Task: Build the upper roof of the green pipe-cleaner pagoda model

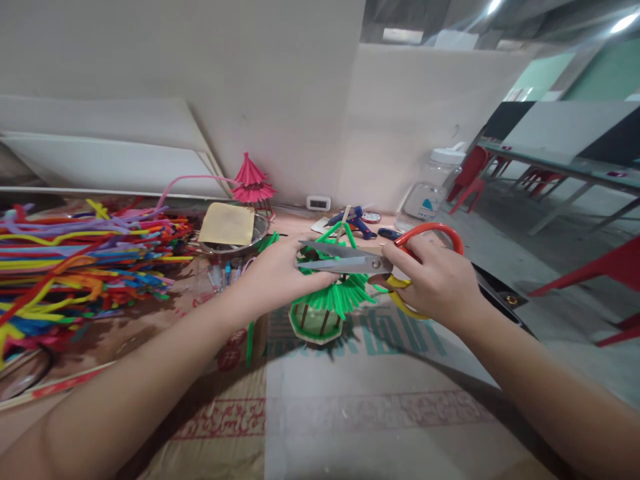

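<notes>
My right hand [440, 280] grips a pair of scissors [350, 260] by its red and yellow handles, blades slightly apart and pointing left. My left hand [277, 273] is closed around the top of a small green pavilion model [330, 300] made of pipe cleaners and wooden sticks. The model stands on a cardboard sheet [350, 400]. The blades meet the green strands right beside my left fingers.
A big heap of coloured pipe cleaners [85, 260] lies at the left. Behind are a metal bowl [257, 233] with a yellow card on it, a pink pavilion model [251, 183], a blue glue gun [357, 220] and a plastic jar [433, 187]. Red chairs stand at the right.
</notes>
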A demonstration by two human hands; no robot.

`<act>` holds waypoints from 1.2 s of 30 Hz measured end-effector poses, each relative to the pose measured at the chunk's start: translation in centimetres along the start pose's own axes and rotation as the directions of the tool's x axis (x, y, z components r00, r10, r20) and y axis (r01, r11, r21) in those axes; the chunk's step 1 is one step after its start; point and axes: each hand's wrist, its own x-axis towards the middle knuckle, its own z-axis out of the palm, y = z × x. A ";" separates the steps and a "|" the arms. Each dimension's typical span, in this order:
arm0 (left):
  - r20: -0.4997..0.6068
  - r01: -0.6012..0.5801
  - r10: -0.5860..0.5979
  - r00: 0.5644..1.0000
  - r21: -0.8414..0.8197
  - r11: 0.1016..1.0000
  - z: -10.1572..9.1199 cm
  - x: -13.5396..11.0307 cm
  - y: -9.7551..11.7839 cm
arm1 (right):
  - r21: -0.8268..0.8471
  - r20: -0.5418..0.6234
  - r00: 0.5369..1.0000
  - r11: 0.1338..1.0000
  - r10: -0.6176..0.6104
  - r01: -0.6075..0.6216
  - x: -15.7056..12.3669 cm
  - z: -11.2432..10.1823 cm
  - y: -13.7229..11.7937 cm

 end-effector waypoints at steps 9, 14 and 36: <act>-0.044 -0.091 0.088 0.995 -0.055 0.994 0.0 0.3 -0.8 | 0.251 0.034 0.988 0.956 0.149 -0.153 -0.1 0.3 0.6; 0.004 -0.083 0.084 0.996 -0.079 0.993 -0.7 0.6 -1.6 | 0.266 0.000 0.989 0.953 0.147 -0.142 0.0 0.1 1.9; 0.049 -0.150 0.151 0.987 -0.027 0.988 -0.9 1.1 -2.5 | 0.113 -0.040 0.998 0.993 0.042 -0.038 -0.8 2.3 0.7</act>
